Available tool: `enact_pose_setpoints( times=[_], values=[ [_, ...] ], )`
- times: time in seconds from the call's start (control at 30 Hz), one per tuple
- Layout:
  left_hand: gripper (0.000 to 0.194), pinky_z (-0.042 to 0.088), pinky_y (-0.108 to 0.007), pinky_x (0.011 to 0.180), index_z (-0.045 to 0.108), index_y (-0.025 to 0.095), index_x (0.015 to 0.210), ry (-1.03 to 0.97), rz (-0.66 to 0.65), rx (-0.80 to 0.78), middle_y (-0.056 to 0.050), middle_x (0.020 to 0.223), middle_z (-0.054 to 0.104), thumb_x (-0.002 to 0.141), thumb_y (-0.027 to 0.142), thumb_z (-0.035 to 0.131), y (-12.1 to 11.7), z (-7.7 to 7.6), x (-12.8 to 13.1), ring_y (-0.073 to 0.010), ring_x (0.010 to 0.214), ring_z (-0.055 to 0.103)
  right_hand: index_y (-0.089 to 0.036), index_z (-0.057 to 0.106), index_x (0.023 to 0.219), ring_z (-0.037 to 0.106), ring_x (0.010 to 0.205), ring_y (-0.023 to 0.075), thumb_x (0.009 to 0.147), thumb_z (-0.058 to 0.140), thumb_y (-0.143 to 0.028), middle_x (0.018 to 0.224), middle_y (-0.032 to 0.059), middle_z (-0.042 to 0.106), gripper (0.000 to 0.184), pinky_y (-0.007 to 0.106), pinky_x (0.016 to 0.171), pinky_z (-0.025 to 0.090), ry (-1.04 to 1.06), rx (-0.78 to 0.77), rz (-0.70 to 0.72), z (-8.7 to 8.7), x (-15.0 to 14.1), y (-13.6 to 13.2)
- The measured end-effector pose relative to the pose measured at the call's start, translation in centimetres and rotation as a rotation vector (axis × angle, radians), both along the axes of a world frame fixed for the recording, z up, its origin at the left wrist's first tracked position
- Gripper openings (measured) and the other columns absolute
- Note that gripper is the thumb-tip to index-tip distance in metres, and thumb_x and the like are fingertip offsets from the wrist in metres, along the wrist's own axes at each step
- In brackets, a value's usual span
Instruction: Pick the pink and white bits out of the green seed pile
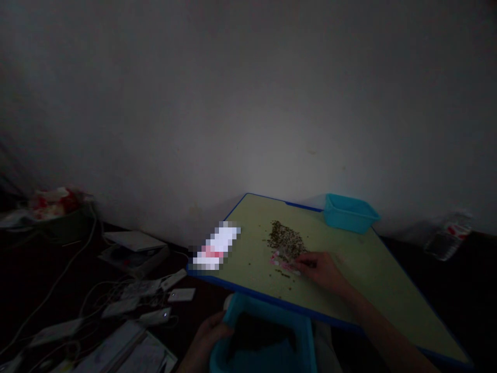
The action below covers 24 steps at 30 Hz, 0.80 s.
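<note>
My left hand (207, 339) grips the left rim of a blue plastic bin (312, 342) below the near edge of a small table (361, 280). Dark material covers much of that bin's inside, too dim to name. Over the tabletop, my right hand (324, 272) has its fingers pinched at the edge of a crumpled clear plastic bag with pink print (285, 263). Just beyond the bag spreads a pile of small brown and pale grains (285, 238). A few loose grains lie around it.
A second blue bin (351, 215) stands at the table's far right corner. A lit phone (217, 246), blurred out, lies at the left edge. White power banks and cables (155, 316) crowd the floor at left. A plastic-wrapped pack (448, 235) is at right.
</note>
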<state>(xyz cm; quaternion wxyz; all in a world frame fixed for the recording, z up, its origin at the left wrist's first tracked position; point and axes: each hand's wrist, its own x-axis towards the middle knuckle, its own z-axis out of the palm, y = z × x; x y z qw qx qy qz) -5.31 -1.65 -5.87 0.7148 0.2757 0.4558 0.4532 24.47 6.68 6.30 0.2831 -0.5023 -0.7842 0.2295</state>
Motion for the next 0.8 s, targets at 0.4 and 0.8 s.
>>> enact_pose_setpoints(
  times=[0.4,0.8],
  values=[
    [0.016,0.042,-0.028,0.045,0.064,0.013,0.067,0.001,0.004,0.025,-0.002,0.049,0.062,0.052,0.018,0.061,0.1,-0.3,-0.1,-0.0205,0.046,0.058,-0.02,0.069,0.084,0.059,0.069,0.0167,0.079,0.05,-0.031,0.077,0.0015,0.068,0.023,0.024,0.06,0.043,-0.019,-0.057,0.063,-0.3,1.3,-1.5],
    [0.017,0.045,-0.029,0.052,0.066,0.012,0.077,0.008,0.002,0.074,-0.006,0.062,0.069,0.062,0.013,0.056,-1.0,3.9,1.1,-0.0218,0.056,0.062,-0.021,0.07,0.083,0.06,0.071,0.0168,0.079,0.053,-0.031,0.078,0.0022,0.068,0.02,0.025,0.065,0.045,0.021,-0.13,0.14,0.2,0.2,-4.8]
  ],
)
